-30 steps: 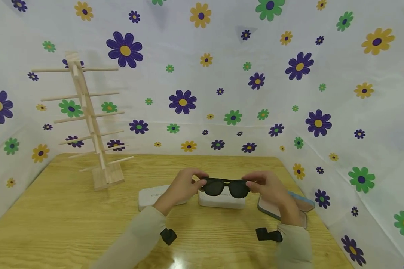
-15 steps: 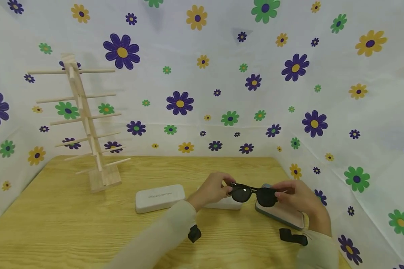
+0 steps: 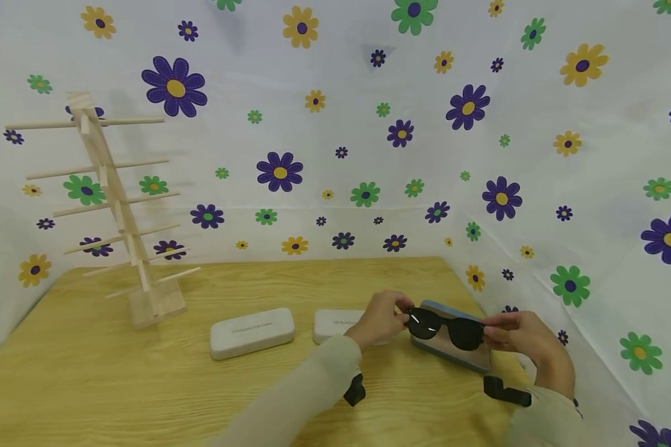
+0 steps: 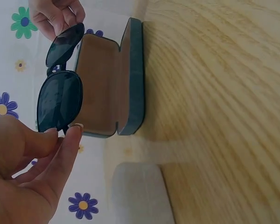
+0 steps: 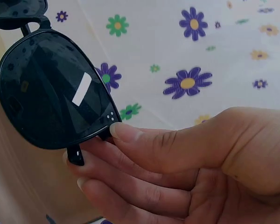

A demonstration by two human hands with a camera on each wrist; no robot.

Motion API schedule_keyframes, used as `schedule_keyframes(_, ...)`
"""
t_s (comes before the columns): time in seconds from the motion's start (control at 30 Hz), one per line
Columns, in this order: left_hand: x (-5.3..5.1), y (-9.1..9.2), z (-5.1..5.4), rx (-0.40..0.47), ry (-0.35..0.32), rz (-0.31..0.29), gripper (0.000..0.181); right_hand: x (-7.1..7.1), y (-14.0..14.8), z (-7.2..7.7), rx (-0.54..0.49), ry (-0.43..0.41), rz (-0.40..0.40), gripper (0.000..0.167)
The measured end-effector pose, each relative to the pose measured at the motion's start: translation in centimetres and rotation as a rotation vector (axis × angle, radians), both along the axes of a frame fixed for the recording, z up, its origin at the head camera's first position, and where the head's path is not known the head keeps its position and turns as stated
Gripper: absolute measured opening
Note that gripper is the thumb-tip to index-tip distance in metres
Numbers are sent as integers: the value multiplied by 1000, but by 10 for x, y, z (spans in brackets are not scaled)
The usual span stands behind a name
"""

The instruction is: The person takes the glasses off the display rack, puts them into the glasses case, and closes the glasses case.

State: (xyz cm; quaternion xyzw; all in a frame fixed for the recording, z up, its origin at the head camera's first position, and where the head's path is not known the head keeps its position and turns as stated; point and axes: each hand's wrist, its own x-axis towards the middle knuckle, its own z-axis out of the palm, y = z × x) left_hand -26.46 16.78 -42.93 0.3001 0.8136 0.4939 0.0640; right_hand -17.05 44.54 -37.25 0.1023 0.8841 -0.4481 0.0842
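Black sunglasses (image 3: 463, 334) with dark lenses hang level between both hands, lenses facing me. My left hand (image 3: 381, 320) pinches one outer end of the frame between thumb and fingers. At the other end, my right hand (image 3: 522, 338) pinches the corner by the hinge; a short piece of temple shows there in the right wrist view. Just behind and below the sunglasses lies an open glasses case (image 4: 136, 79), blue-green outside and tan inside. In the left wrist view its inside shows no contents where visible. The sunglasses hide part of it.
Two white glasses cases lie shut on the wooden table (image 3: 145, 391): one left of centre (image 3: 251, 333), one (image 3: 335, 323) partly behind my left hand. A wooden rack with pegs (image 3: 117, 211) stands at the back left. Flowered cloth walls (image 3: 537, 248) border the table.
Both hands have carried the sunglasses rightward, from over the middle white case to over the open case. The head view has also turned slightly right.
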Motion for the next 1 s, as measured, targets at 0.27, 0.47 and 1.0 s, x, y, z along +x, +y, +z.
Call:
schedule_keyframes(0.27,0,20,-11,-21,25,-7,23,2,18,-15,-111,-51,-95,35)
schedule_keyframes(0.47,1,29,-18,-24,0,12,24,3,29,-30,-156,-97,-93,36)
schedule_keyframes(1.0,-3,45,-35,-183,126,49,22,0,35,-49,-82,-168,-136,35)
